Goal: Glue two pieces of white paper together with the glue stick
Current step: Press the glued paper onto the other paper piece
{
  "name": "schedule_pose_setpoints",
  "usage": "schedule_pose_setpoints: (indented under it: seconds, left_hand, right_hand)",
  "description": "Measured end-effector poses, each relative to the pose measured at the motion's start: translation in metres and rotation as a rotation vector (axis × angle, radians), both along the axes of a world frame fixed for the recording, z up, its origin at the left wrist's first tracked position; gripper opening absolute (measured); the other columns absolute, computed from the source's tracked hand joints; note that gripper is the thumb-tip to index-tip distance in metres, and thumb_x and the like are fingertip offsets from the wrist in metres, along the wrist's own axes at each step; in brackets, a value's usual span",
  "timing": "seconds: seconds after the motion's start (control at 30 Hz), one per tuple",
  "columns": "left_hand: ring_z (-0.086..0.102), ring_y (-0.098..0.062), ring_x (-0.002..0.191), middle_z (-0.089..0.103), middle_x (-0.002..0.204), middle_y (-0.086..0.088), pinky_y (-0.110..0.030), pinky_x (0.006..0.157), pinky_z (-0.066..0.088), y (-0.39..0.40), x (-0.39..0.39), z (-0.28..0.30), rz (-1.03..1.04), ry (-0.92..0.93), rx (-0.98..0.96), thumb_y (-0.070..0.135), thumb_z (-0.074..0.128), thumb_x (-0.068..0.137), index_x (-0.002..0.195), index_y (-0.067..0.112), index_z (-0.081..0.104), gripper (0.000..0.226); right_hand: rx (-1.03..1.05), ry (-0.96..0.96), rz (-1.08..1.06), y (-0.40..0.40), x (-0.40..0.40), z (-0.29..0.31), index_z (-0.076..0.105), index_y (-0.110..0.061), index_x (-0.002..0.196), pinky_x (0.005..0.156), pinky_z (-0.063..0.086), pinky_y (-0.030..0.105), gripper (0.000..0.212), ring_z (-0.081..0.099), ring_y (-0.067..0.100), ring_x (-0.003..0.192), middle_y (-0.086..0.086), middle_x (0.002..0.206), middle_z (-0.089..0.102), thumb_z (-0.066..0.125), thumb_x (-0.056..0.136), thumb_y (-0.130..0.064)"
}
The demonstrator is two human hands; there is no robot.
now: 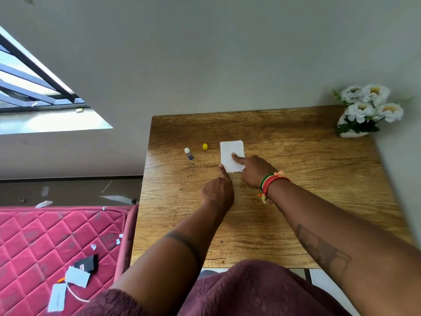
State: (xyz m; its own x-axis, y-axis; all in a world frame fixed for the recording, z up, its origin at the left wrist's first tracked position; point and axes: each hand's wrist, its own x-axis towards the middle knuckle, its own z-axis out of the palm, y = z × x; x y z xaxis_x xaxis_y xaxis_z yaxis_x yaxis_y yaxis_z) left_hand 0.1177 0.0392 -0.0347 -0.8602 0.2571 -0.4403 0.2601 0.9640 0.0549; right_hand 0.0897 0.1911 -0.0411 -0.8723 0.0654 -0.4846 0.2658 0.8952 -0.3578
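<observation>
A small white paper (230,151) lies flat on the wooden table (296,179); I cannot tell whether a second sheet lies under it. My right hand (252,171) presses its index fingertip on the middle of the paper. My left hand (217,190) points with its index finger touching the paper's near left corner, the other fingers curled. Neither hand holds anything. The glue stick (188,153), blue with white glue exposed, lies uncapped to the left of the paper. Its yellow cap (205,146) stands between the stick and the paper.
A white vase of white flowers (364,110) stands at the table's far right corner against the wall. Left of the table is a red quilted mattress (45,247) with paper scraps and a black object. The table's left edge runs close to the glue stick.
</observation>
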Motion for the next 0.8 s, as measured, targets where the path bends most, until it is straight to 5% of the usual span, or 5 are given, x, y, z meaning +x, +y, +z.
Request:
schedule_pose_setpoints:
  seconds: [0.1, 0.23, 0.43, 0.6, 0.8]
  left_hand:
    - [0.071, -0.033, 0.101, 0.069, 0.124, -0.016, -0.042, 0.073, 0.054, 0.008, -0.010, 0.009, 0.048, 0.013, 0.033, 0.019, 0.040, 0.103, 0.160, 0.003, 0.008, 0.068]
    - [0.069, -0.030, 0.091, 0.070, 0.113, -0.014, -0.039, 0.063, 0.046, 0.010, -0.013, 0.009, 0.005, -0.029, 0.048, 0.023, 0.046, 0.102, 0.163, 0.025, -0.009, 0.082]
    - [0.068, -0.031, 0.097, 0.068, 0.120, -0.014, -0.039, 0.062, 0.043, 0.011, -0.021, 0.007, 0.021, -0.050, 0.033, 0.024, 0.047, 0.102, 0.163, 0.029, -0.002, 0.079]
    - [0.067, -0.032, 0.102, 0.066, 0.123, -0.014, -0.040, 0.064, 0.045, 0.013, -0.024, 0.011, 0.028, -0.071, 0.038, 0.023, 0.048, 0.102, 0.164, 0.027, 0.003, 0.077]
    - [0.066, -0.033, 0.104, 0.065, 0.125, -0.014, -0.041, 0.067, 0.048, 0.013, -0.025, 0.013, 0.029, -0.078, 0.048, 0.023, 0.051, 0.100, 0.164, 0.026, 0.005, 0.079]
  right_hand:
    - [-0.022, 0.005, 0.016, 0.003, 0.000, -0.003, 0.024, -0.053, 0.153, 0.089, 0.052, 0.040, 0.072, 0.058, 0.038, 0.117, 0.017, 0.147, 0.050, 0.045, 0.093, -0.021]
    - [-0.017, 0.051, 0.013, 0.006, 0.001, -0.008, 0.028, -0.053, 0.152, 0.091, 0.053, 0.041, 0.061, 0.059, 0.036, 0.116, 0.017, 0.144, 0.052, 0.042, 0.098, -0.026]
    - [-0.168, 0.164, -0.098, 0.012, 0.002, -0.012, 0.053, -0.041, 0.143, 0.090, 0.041, 0.025, 0.041, 0.059, 0.027, 0.127, 0.004, 0.144, 0.060, 0.051, 0.102, -0.038]
    - [-0.094, 0.165, -0.177, 0.001, 0.010, -0.012, 0.038, -0.040, 0.151, 0.091, 0.051, 0.040, 0.062, 0.061, 0.032, 0.117, 0.012, 0.133, 0.064, 0.062, 0.094, -0.043]
    - [-0.161, 0.078, -0.386, 0.003, -0.001, -0.004, 0.016, -0.031, 0.158, 0.087, 0.055, 0.044, 0.093, 0.068, 0.037, 0.104, 0.013, 0.127, 0.069, 0.076, 0.087, -0.024]
